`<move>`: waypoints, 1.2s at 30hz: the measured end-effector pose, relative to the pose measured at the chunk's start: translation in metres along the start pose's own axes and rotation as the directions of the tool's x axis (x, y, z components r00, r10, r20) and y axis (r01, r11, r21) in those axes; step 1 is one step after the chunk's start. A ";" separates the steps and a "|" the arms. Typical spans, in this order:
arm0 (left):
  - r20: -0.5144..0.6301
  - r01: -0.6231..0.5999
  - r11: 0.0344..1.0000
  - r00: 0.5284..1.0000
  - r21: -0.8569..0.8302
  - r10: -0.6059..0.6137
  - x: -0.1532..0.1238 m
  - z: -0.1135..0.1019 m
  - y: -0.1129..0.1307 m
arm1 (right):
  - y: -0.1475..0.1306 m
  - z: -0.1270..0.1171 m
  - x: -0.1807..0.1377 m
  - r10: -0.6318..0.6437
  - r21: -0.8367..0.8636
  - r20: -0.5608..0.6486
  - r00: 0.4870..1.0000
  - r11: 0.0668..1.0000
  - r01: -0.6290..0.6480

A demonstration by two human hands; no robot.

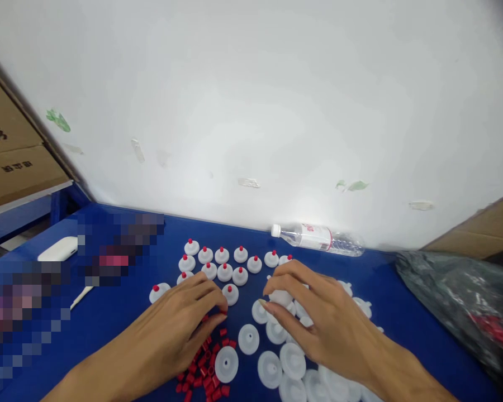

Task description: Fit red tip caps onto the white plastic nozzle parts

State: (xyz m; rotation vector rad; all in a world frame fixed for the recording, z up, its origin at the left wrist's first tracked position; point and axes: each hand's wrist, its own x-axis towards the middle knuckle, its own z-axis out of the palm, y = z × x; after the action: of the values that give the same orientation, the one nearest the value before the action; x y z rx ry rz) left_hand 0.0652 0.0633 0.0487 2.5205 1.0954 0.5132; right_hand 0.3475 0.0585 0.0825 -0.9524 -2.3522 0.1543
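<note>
Right hand (318, 318) curled over white cap (281, 297)

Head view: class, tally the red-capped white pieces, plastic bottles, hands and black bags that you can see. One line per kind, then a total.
Red-capped white pieces: 14 showing
Plastic bottle: 1
Hands: 2, left hand and right hand
Black bag: 1
Total: 18
</note>
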 end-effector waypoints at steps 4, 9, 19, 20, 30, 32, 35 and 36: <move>-0.269 -0.125 0.992 0.955 0.023 0.127 0.005 0.003 0.006 | -0.004 0.004 0.000 -0.070 -0.010 0.076 0.995 0.997 0.071; -0.365 -0.226 0.971 0.900 0.076 0.238 0.004 0.012 0.010 | -0.009 0.011 -0.003 -0.088 0.078 0.065 0.994 0.994 0.083; -0.401 -0.206 0.977 0.892 0.052 0.209 0.000 0.023 0.013 | -0.018 0.017 -0.005 -0.157 0.121 -0.060 0.986 0.979 0.164; -0.389 -0.196 0.976 0.896 0.089 0.216 0.000 0.025 0.013 | -0.019 0.017 -0.004 -0.174 0.113 -0.069 0.982 0.977 0.181; -0.336 -0.245 0.968 0.909 0.047 0.247 -0.002 0.032 0.020 | -0.038 0.014 0.000 -0.255 -0.073 -0.144 0.956 0.966 0.246; -0.343 -0.260 0.960 0.897 0.104 0.280 0.001 0.027 0.022 | -0.036 0.013 0.001 -0.242 -0.056 -0.110 0.964 0.970 0.237; -0.336 -0.234 0.947 0.893 0.220 0.299 0.004 0.015 0.020 | -0.028 0.009 0.000 -0.206 -0.078 0.037 0.978 0.975 0.209; -0.343 -0.208 0.946 0.895 0.248 0.287 0.004 0.010 0.017 | -0.025 0.008 0.000 -0.184 -0.102 0.086 0.979 0.976 0.193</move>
State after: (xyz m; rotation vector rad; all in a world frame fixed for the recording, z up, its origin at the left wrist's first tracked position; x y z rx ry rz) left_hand 0.0832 0.0537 0.0487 2.8416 0.9922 1.0403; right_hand 0.3287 0.0408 0.0839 -0.7797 -2.5280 -0.0149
